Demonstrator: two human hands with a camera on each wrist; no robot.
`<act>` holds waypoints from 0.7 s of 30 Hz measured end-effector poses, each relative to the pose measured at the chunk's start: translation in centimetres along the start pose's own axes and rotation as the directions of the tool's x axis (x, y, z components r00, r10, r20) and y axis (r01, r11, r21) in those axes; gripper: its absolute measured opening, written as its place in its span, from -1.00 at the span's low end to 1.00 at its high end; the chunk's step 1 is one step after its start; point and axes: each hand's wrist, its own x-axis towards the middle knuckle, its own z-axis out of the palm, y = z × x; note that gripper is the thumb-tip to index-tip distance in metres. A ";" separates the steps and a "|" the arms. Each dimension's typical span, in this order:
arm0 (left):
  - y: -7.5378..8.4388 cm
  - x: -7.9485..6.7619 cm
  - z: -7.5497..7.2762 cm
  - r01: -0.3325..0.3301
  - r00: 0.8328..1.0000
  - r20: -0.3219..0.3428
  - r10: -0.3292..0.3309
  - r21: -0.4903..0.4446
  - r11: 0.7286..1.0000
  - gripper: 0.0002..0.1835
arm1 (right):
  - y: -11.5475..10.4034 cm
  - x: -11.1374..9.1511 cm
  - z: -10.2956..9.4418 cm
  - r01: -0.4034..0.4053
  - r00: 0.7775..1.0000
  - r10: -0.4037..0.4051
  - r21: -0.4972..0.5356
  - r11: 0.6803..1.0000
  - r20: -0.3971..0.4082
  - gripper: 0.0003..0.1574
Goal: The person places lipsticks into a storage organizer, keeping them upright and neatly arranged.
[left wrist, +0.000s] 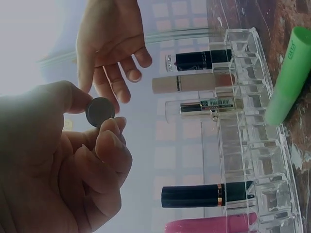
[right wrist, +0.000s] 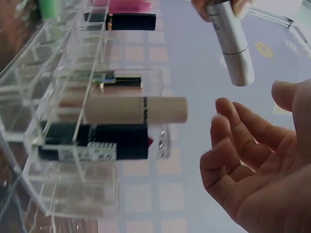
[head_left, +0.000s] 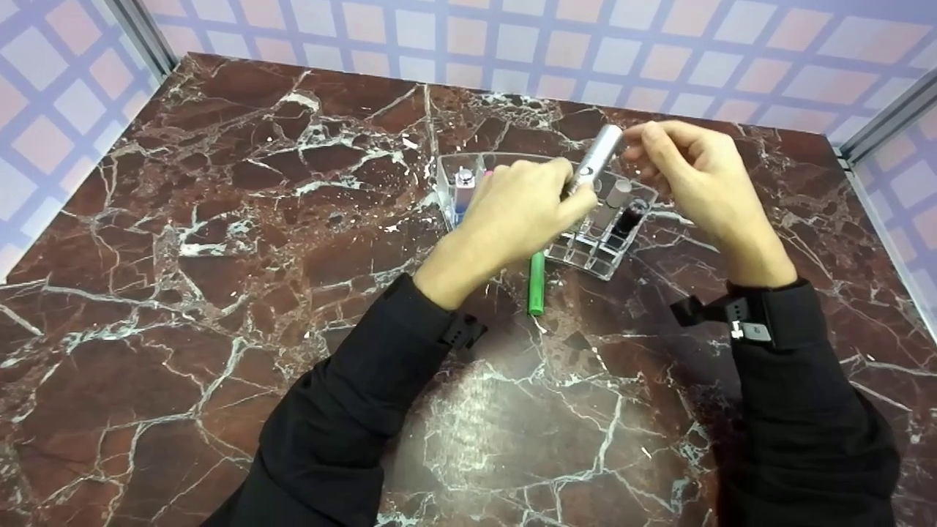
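Note:
My left hand [head_left: 516, 205] pinches a slim silver cosmetic tube [head_left: 599, 152] between thumb and fingers, above a clear organizer [head_left: 611, 272]. In the left wrist view the tube is seen end-on as a dark grey disc. My right hand [right wrist: 257, 160] is just off the tube's free end, fingers loosely bent, holding nothing; a gap shows between them in the right wrist view. Several lipsticks stand in the organizer, among them a beige tube [right wrist: 121, 109], a black lipstick [left wrist: 192, 196] and a dark one with a clear cap [right wrist: 97, 141]. Part of the organizer is hidden behind my left hand.
A green tube [head_left: 536, 285] lies on the brown marbled table [head_left: 219, 307], against the organizer's front side. Inside the organizer are also a pink tube [left wrist: 209, 224] and a gold-banded lipstick [left wrist: 209, 107]. Checkered panels [head_left: 512, 44] border the table's back and sides.

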 end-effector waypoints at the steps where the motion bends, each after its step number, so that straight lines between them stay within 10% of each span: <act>1: -0.1 0.1 0.0 -0.002 1.000 -0.007 0.002 -0.005 1.000 -0.69 | -0.2 0.1 0.0 -0.007 1.000 0.007 0.010 1.000 -0.001 -0.52; 21: -0.9 0.4 -0.1 -0.012 1.000 -0.024 0.012 0.004 1.000 -0.65 | -1.9 1.2 2.2 -0.117 0.990 0.132 0.240 0.964 -0.047 -0.56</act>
